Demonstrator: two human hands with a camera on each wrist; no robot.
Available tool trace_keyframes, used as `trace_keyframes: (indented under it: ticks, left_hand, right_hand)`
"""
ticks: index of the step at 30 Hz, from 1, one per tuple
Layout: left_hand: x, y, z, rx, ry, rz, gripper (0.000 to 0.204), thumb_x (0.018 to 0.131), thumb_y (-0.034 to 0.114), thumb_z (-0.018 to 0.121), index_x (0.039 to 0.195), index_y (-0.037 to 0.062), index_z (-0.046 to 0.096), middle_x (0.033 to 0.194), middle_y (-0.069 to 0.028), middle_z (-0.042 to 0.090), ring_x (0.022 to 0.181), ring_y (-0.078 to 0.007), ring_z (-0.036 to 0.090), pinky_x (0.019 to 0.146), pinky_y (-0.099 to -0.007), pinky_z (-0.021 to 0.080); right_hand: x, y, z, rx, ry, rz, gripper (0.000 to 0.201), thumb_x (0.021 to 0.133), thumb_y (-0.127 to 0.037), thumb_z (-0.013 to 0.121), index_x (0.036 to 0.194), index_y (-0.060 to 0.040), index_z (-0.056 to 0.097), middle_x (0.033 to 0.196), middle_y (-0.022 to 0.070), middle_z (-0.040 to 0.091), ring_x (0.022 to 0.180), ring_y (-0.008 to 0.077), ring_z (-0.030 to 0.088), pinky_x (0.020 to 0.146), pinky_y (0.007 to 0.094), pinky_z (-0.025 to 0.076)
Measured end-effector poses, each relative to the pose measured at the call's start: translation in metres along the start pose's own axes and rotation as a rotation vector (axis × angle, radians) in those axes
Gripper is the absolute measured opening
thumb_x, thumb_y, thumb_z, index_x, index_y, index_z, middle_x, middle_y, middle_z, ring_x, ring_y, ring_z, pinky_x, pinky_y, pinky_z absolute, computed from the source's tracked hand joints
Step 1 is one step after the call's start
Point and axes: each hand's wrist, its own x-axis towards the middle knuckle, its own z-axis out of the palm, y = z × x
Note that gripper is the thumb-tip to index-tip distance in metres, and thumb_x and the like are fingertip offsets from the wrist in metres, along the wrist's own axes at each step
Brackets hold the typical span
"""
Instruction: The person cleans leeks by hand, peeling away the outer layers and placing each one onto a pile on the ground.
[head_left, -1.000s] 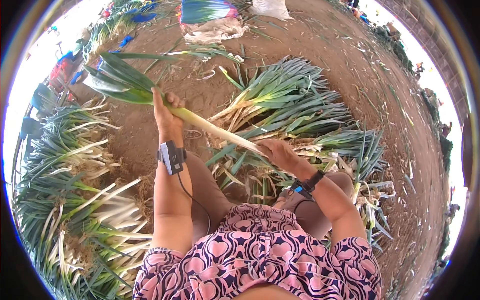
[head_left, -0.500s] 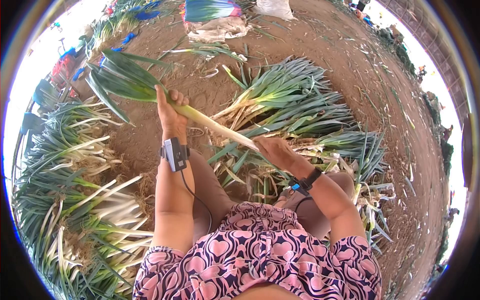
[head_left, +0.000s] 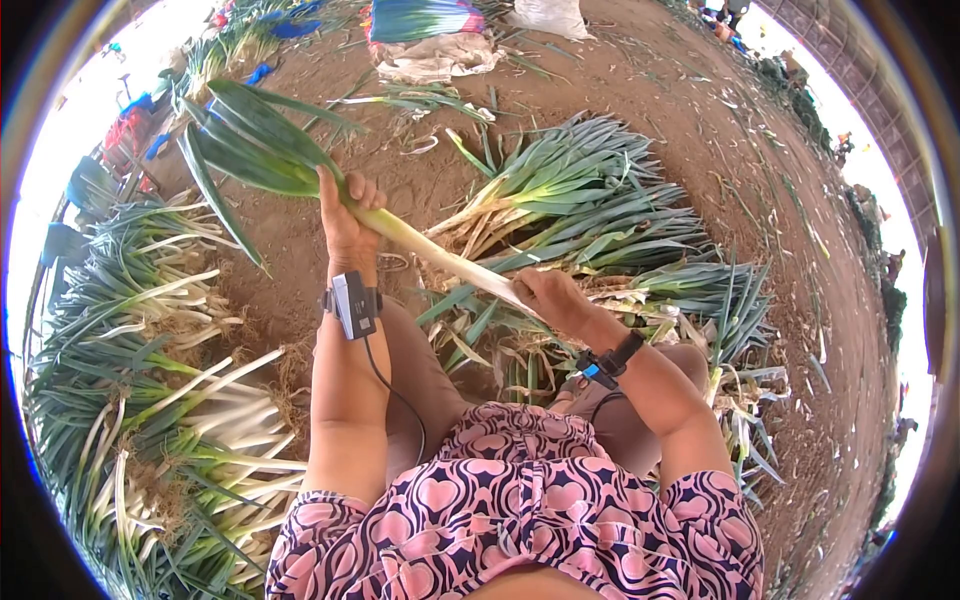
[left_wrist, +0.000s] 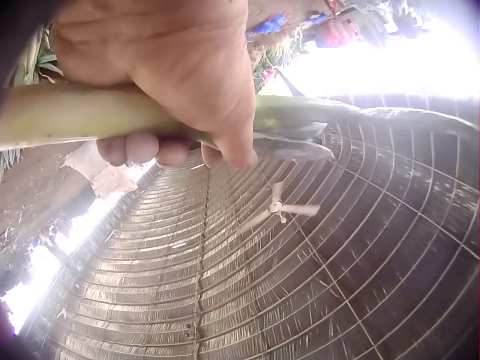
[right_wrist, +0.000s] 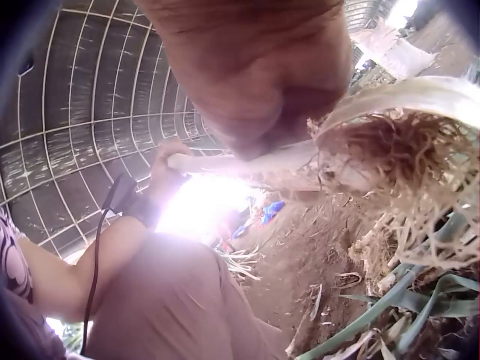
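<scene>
A long leek [head_left: 440, 255] lies slantwise across the front of the body in the head view, green leaves to the upper left. My left hand [head_left: 350, 225] grips it where the white stalk turns green. The left wrist view shows the fingers [left_wrist: 142, 148] wrapped beneath the stalk. At the root end, my right hand [head_left: 560, 300] pinches the stalk with curled fingers. Brown stringy roots [right_wrist: 397, 154] stick out beside this hand in the right wrist view, under a pale curved strip of leek skin [right_wrist: 420, 91]. The right fingertips are partly hidden.
Leeks with roots form a long pile [head_left: 150, 380] at the left. More leeks [head_left: 590, 190] lie in a heap ahead to the right. Stripped leaves [head_left: 475, 335] litter the ground between the knees. A wrapped leek bundle [head_left: 425, 22] and a white sack [head_left: 550, 15] stand farther off.
The leek's leafy end has swung slightly up and right with my left hand, and one long leaf now droops. My right hand has moved only a little at the root end.
</scene>
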Motion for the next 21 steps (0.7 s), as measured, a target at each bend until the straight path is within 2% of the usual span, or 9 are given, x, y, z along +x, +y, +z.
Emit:
trace_keyframes:
  ticks: [3, 6, 9, 12, 15, 18, 21]
  left_hand:
    - [0.001, 0.000, 0.001, -0.052, -0.128, -0.017, 0.043, 0.089, 0.048, 0.054, 0.119, 0.0187, 0.049, 0.059, 0.0047, 0.040, 0.050, -0.0067, 0.037, 0.050, -0.0233, 0.034]
    - [0.000, 0.001, 0.005, -0.131, -0.248, -0.055, 0.043, 0.089, 0.049, 0.052, 0.120, 0.0201, 0.050, 0.058, 0.0052, 0.040, 0.049, -0.0061, 0.036, 0.049, -0.0228, 0.034]
    - [0.001, 0.001, 0.004, -0.158, -0.362, -0.084, 0.042, 0.090, 0.050, 0.049, 0.121, 0.0212, 0.050, 0.058, 0.0056, 0.040, 0.048, -0.0057, 0.036, 0.050, -0.0228, 0.034]
    - [0.001, -0.001, 0.003, -0.219, -0.390, -0.075, 0.041, 0.091, 0.050, 0.046, 0.121, 0.0226, 0.053, 0.058, 0.0073, 0.037, 0.045, -0.0041, 0.034, 0.049, -0.0200, 0.035]
    - [-0.001, 0.000, 0.002, -0.212, -0.405, -0.070, 0.042, 0.090, 0.051, 0.047, 0.121, 0.0235, 0.054, 0.058, 0.0073, 0.037, 0.048, -0.0045, 0.034, 0.051, -0.0207, 0.036]
    - [-0.001, -0.001, 0.007, -0.222, -0.379, -0.093, 0.041, 0.088, 0.052, 0.051, 0.115, 0.0206, 0.056, 0.059, 0.0064, 0.037, 0.052, -0.0062, 0.035, 0.055, -0.0227, 0.036]
    - [-0.005, -0.005, 0.014, -0.096, -0.139, -0.059, 0.037, 0.083, 0.053, 0.059, 0.094, 0.0178, 0.051, 0.060, 0.0049, 0.038, 0.056, -0.0089, 0.036, 0.058, -0.0250, 0.034]
  right_hand:
    - [0.003, 0.011, 0.008, 0.050, 0.016, 0.042, 0.020, 0.088, -0.021, 0.051, 0.080, -0.0032, 0.055, 0.069, 0.0180, 0.060, 0.063, 0.0364, 0.059, 0.060, 0.0415, 0.047]
    - [0.004, 0.011, 0.004, 0.101, -0.083, 0.116, 0.024, 0.089, -0.021, 0.046, 0.084, -0.0002, 0.057, 0.072, 0.0176, 0.063, 0.065, 0.0309, 0.062, 0.062, 0.0388, 0.047]
    - [0.003, 0.008, -0.002, 0.424, -0.218, 0.314, 0.028, 0.090, -0.021, 0.043, 0.087, 0.0035, 0.058, 0.074, 0.0166, 0.065, 0.066, 0.0232, 0.064, 0.063, 0.0354, 0.048]
    - [-0.003, 0.032, 0.011, 0.578, -0.211, 0.451, 0.031, 0.089, -0.021, 0.042, 0.088, 0.0059, 0.058, 0.073, 0.0157, 0.065, 0.068, 0.0198, 0.064, 0.063, 0.0329, 0.048]
    - [-0.003, 0.044, 0.023, 0.755, -0.077, 0.642, 0.026, 0.090, -0.018, 0.042, 0.087, 0.0020, 0.058, 0.075, 0.0110, 0.063, 0.059, 0.0150, 0.057, 0.057, 0.0269, 0.045]
    - [-0.004, 0.055, 0.031, 0.441, 0.240, 0.622, 0.034, 0.088, -0.023, 0.043, 0.087, 0.0066, 0.058, 0.071, 0.0152, 0.063, 0.057, 0.0208, 0.059, 0.058, 0.0339, 0.048]
    - [-0.006, 0.060, 0.029, 0.974, 0.514, 0.772, 0.024, 0.090, -0.017, 0.039, 0.086, 0.0014, 0.054, 0.065, 0.0105, 0.055, 0.048, 0.0175, 0.052, 0.045, 0.0332, 0.044]
